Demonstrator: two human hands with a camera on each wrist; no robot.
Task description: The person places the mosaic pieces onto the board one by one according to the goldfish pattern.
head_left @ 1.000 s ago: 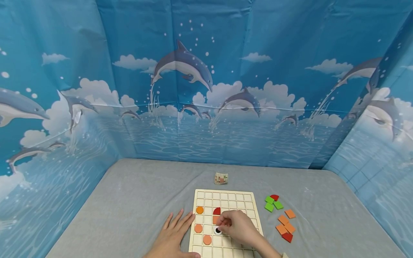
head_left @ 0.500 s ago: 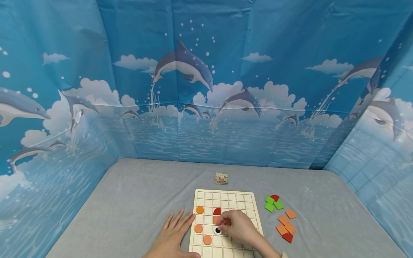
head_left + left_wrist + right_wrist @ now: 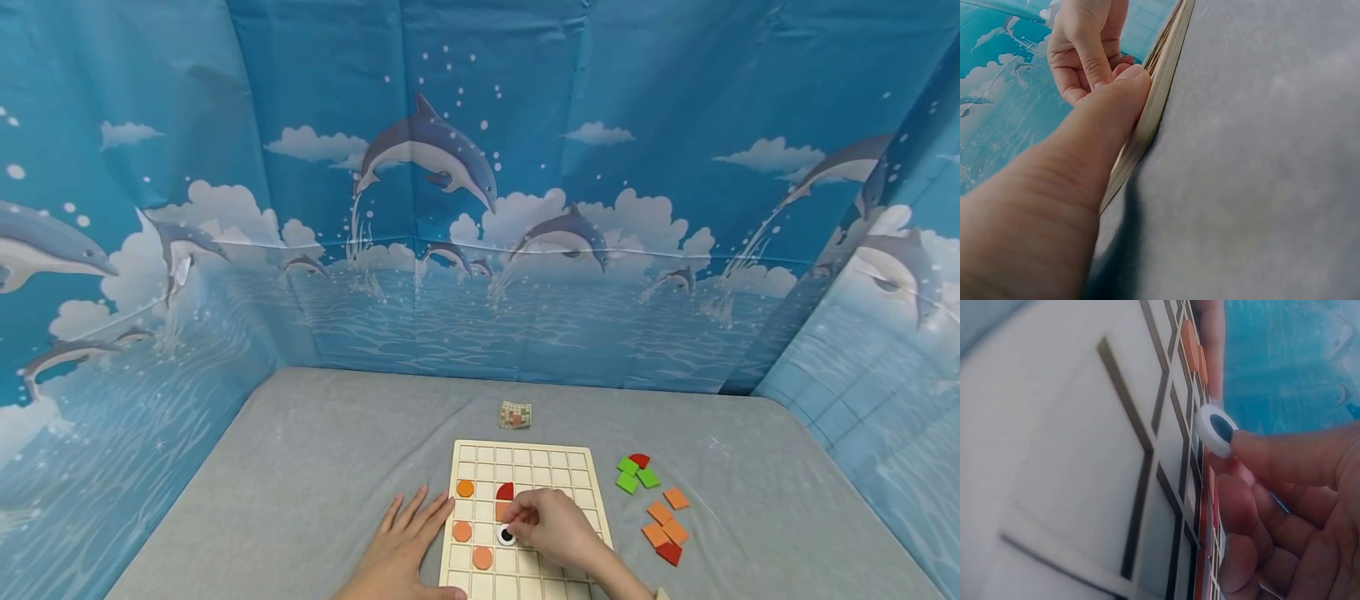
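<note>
Between thumb and fingertips, my right hand (image 3: pixel 555 525) pinches a white disc with a black centre (image 3: pixel 1211 428), like an eye piece. It holds the disc tilted over the wooden grid board (image 3: pixel 558 458), below an orange square tile (image 3: pixel 501 510) and a red quarter-round tile (image 3: pixel 506 492). Fingers spread, my left hand (image 3: pixel 405 546) lies beside the board's left side, fingertips at its rim. In the left wrist view its thumb (image 3: pixel 1129 78) touches the board's edge. Left of the disc, three orange discs (image 3: pixel 482 558) sit in the board's squares.
Green tiles (image 3: pixel 627 482) lie right of the board with a red quarter-round tile (image 3: pixel 639 459). Nearer, several orange square tiles (image 3: pixel 660 512) lie by another red tile (image 3: pixel 669 553). A small pattern card (image 3: pixel 515 415) is behind the board. Dolphin-printed curtains (image 3: pixel 450 317) enclose the grey-covered table (image 3: pixel 337 450).
</note>
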